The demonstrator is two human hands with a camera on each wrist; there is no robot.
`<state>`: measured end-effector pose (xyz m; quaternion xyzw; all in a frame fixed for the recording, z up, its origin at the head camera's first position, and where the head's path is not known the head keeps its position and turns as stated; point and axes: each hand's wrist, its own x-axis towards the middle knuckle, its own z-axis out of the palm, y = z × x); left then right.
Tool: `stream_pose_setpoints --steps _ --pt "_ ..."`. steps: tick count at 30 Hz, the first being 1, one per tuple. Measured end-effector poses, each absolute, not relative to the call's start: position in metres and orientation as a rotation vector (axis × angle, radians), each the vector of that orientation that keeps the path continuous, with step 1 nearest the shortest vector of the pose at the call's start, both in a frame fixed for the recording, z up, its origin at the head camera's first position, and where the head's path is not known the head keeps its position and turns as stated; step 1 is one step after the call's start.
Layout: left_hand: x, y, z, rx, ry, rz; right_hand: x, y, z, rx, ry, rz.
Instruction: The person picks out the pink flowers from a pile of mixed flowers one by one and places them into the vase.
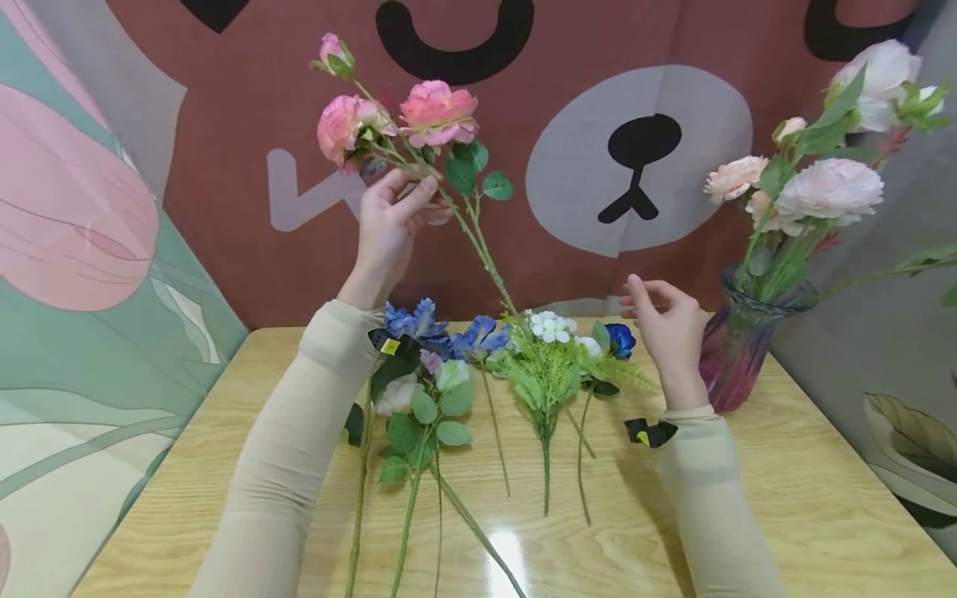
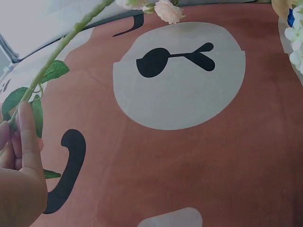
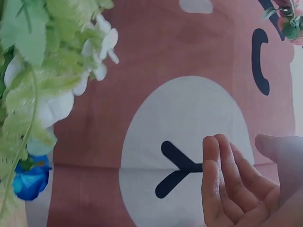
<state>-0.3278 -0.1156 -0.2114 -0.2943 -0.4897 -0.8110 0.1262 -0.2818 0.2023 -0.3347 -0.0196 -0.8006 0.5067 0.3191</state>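
My left hand (image 1: 395, 212) pinches the upper stem of a pink flower spray (image 1: 439, 112), just under its blooms. The spray has two full pink flowers, a bud and green leaves; its long stem slants down to the right, toward the flowers on the table. In the left wrist view the green stem (image 2: 61, 45) runs up from between the fingertips. My right hand (image 1: 669, 332) is raised beside the glass vase (image 1: 736, 357), holding nothing, its fingers loosely bent and the thumb apart from them. White and pale peach flowers (image 1: 830, 191) stand in the vase.
On the wooden table (image 1: 202, 498) lie blue flowers (image 1: 419, 324), a white-flowered green bunch (image 1: 549, 390), a pale rose stem (image 1: 452, 374) and a dark blue rose (image 1: 620, 340). A cloth with a bear face (image 1: 478, 274) hangs behind. A large leaf (image 1: 912, 440) is at far right.
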Motion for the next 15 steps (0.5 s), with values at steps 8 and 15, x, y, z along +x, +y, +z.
stream_pose_setpoints --steps 8,15 --pt "-0.324 -0.111 -0.211 -0.926 -1.495 -2.326 -0.283 0.188 -0.323 0.111 -2.134 1.414" --pt "-0.317 -0.104 -0.206 -0.969 -1.525 -2.324 -0.262 0.162 -0.289 0.18 -2.189 1.443"
